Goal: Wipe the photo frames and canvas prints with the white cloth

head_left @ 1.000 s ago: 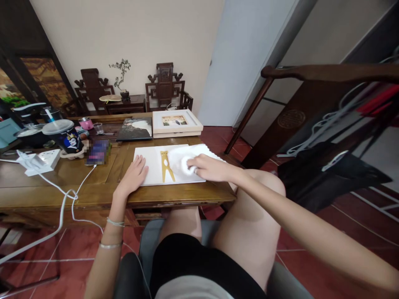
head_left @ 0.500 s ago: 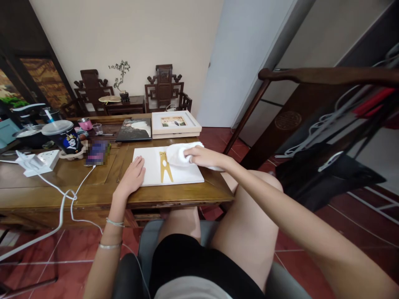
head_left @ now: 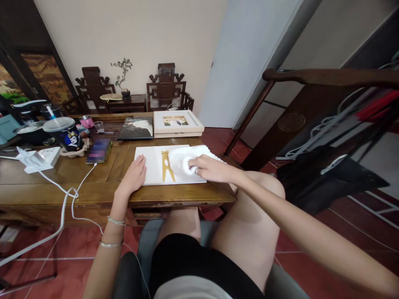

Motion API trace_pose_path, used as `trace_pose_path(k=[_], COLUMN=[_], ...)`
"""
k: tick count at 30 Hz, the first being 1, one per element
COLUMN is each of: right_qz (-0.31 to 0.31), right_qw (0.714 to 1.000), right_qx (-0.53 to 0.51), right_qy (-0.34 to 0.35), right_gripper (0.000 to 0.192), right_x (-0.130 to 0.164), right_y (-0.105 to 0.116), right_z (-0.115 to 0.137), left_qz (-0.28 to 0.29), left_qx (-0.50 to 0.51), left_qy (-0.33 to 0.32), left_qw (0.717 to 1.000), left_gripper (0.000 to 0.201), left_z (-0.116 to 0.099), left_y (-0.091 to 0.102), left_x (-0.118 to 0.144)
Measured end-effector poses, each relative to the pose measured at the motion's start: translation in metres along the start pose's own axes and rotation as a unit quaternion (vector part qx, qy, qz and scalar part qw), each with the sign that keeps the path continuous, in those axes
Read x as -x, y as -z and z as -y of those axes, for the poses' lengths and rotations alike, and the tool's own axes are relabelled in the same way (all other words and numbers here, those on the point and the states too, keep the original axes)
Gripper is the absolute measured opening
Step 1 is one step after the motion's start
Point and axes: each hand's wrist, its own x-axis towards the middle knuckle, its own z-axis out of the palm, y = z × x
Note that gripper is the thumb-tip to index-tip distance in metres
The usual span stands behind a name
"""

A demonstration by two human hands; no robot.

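A flat white board (head_left: 152, 166) lies near the front edge of the wooden table, bearing a yellow cat figure (head_left: 165, 160) with long legs. My left hand (head_left: 135, 172) rests flat on the board's left side, fingers stretched out. Over the right part of the board spreads a white cloth (head_left: 179, 160), bunched up where my right hand (head_left: 207, 167) grips it and presses it down. My right fingertips are partly sunk in the cloth's folds.
Behind the board lie a white picture frame (head_left: 190, 121) and a dark photo panel (head_left: 132, 129). To the left are a phone (head_left: 99, 150) on a charging cable, a lidded cup (head_left: 69, 139) and a white power strip (head_left: 50, 157). A wooden chair (head_left: 296, 120) stands at right.
My right hand has moved the cloth slightly right and toward me across the board. My left hand keeps its place on the board. The whole view has shifted a little.
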Motion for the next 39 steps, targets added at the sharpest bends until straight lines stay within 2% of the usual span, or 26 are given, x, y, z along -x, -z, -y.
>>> trace_pose_path(k=[4, 7, 10, 16, 19, 21, 25, 33, 36, 39], right_qz=[0.035, 0.039, 0.024, -0.034, -0.053, -0.054, -0.044, 0.042, 0.066, 0.063], right_qw=[0.999, 0.999, 0.999, 0.999, 0.996, 0.995, 0.997, 0.999, 0.997, 0.996], right_qx=[0.027, 0.016, -0.014, -0.018, -0.002, 0.009, 0.019, -0.006, -0.033, -0.056], right_qy=[0.018, 0.029, 0.023, -0.032, -0.07, -0.078, -0.062, -0.001, 0.005, -0.017], right_gripper=[0.021, 0.02, 0.018, 0.027, 0.033, 0.035, 0.032, 0.02, 0.02, 0.016], right_x=[0.037, 0.037, 0.015, -0.057, -0.081, -0.085, -0.061, 0.037, 0.045, 0.025], right_y=[0.0, 0.0, 0.001, 0.004, 0.005, 0.005, 0.002, 0.011, 0.017, 0.017], right_z=[0.035, 0.036, 0.014, -0.039, -0.047, -0.046, -0.032, 0.022, 0.027, 0.01], left_qz=[-0.002, -0.002, -0.002, 0.002, 0.009, 0.013, 0.019, 0.013, 0.009, 0.007], left_qx=[0.002, 0.003, 0.0, 0.002, -0.005, -0.011, -0.018, -0.021, -0.018, -0.015], left_qy=[0.005, 0.01, 0.007, 0.003, 0.006, 0.007, 0.011, 0.01, 0.004, 0.004], left_qw=[1.0, 1.0, 1.0, 1.0, 1.0, 1.0, 1.0, 1.0, 1.0, 1.0], left_gripper=[0.056, 0.057, 0.058, 0.057, 0.059, 0.059, 0.059, 0.056, 0.056, 0.055], left_z=[-0.003, -0.005, -0.004, -0.003, -0.006, -0.008, -0.01, -0.009, -0.007, -0.006], left_y=[0.0, 0.0, 0.0, 0.002, 0.004, 0.005, 0.006, 0.003, 0.002, 0.002], left_x=[0.001, 0.001, 0.001, 0.001, 0.002, 0.002, 0.002, 0.003, 0.002, 0.002])
